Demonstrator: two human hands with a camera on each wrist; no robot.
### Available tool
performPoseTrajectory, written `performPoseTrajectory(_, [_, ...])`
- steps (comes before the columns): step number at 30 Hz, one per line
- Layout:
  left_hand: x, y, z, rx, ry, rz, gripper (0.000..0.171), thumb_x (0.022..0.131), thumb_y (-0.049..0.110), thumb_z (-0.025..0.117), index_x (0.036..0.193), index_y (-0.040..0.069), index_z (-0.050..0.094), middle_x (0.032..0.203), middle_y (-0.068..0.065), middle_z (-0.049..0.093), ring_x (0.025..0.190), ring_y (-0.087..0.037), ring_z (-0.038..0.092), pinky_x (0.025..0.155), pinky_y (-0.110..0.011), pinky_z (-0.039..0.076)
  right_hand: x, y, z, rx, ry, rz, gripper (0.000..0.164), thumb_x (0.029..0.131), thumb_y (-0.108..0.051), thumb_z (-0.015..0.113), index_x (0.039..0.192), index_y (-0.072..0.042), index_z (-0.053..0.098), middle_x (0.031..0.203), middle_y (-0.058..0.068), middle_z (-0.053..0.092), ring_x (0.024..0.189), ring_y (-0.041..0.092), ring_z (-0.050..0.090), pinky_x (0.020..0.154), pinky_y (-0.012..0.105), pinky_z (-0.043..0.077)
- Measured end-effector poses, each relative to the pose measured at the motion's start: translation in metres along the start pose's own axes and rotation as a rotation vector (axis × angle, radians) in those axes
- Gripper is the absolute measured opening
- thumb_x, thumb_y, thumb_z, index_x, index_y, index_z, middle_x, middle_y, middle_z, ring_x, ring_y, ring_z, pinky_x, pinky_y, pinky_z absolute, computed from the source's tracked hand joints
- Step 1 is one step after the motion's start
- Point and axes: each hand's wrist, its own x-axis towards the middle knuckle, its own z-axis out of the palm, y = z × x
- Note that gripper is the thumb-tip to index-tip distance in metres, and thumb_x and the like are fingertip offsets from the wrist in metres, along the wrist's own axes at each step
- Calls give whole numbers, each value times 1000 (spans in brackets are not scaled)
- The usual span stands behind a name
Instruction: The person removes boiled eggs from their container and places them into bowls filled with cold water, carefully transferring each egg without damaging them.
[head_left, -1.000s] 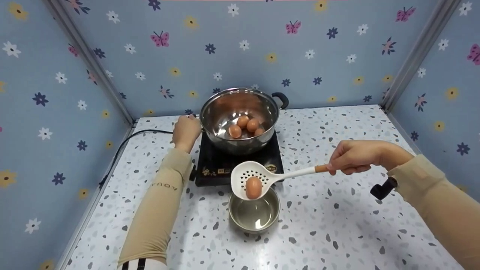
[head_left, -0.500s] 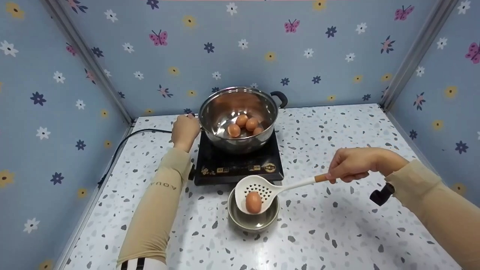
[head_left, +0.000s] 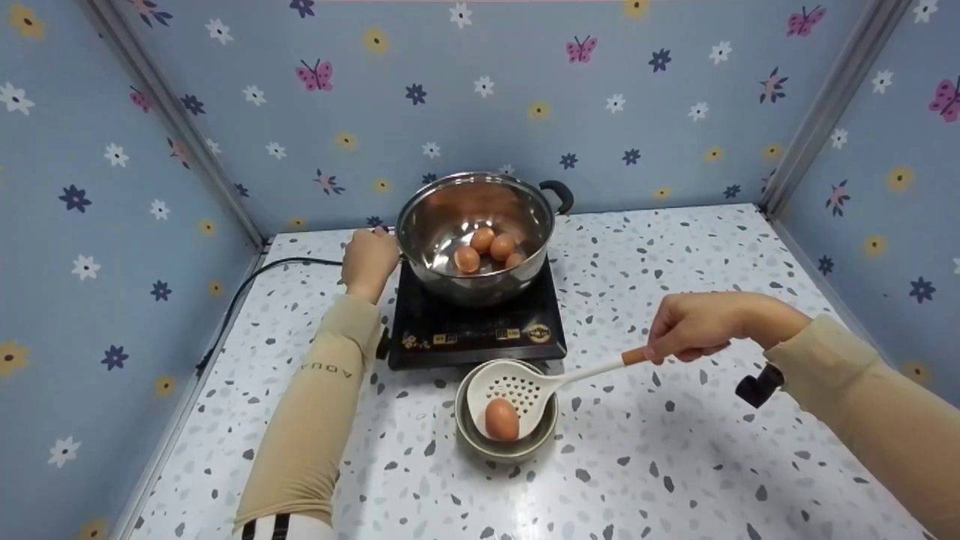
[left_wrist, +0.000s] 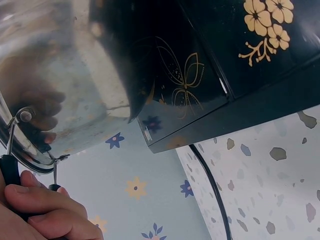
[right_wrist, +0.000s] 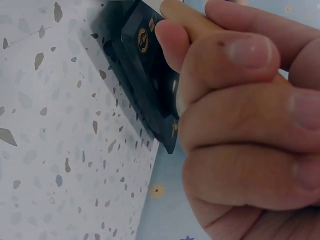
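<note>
My right hand [head_left: 694, 326] grips the wooden end of a white slotted spoon [head_left: 517, 386]; in the right wrist view its fingers curl round the tan handle [right_wrist: 187, 17]. One brown egg [head_left: 502, 419] lies in the spoon's perforated bowl, which overlaps the small metal bowl [head_left: 465, 442] in the head view. Meanwhile my left hand [head_left: 370, 259] holds the steel pot [head_left: 480, 289] by its black side handle [left_wrist: 10, 170], fingers wrapped round it in the left wrist view. Several brown eggs [head_left: 482, 240] lie inside the pot.
The pot stands on a black induction cooker [head_left: 480, 341], whose cord [head_left: 247, 285] runs off to the left. A second black handle [head_left: 559, 196] juts out at the pot's right. Patterned blue walls [head_left: 510, 90] enclose the speckled tabletop [head_left: 675, 450].
The slotted spoon with its egg has come down toward me, from above the small bowl's far rim to over its middle, and tilted slightly. My left hand stays on the pot handle.
</note>
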Motion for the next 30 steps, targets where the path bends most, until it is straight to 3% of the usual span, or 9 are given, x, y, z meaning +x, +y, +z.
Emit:
performPoseTrajectory(10, [1,-1,1,-12,2,19,58,115,31,30,130,-9,69,131,-32,71,121,-50,70,100,-68,57,-5,-6,4,-143,52,-105,16,103,-20,73,96,-9,83,59,-6,50,52,5,41,49,22,36])
performPoseTrajectory(18, [0,-1,1,-10,10,12,58,116,32,31,133,-9,67,131,-31,71,123,-49,69,100,-67,57,-9,-16,9,-236,132,-115,12,102,-18,74,98,-16,85,64,-8,55,56,4,43,51,19,36])
performPoseTrajectory(30, [-1,-1,0,-23,1,21,56,116,31,30,124,-7,71,123,-31,72,119,-51,69,105,-72,53,-9,-13,15,-222,233,-174,7,98,-18,80,102,-19,86,64,-10,57,53,1,38,49,18,32])
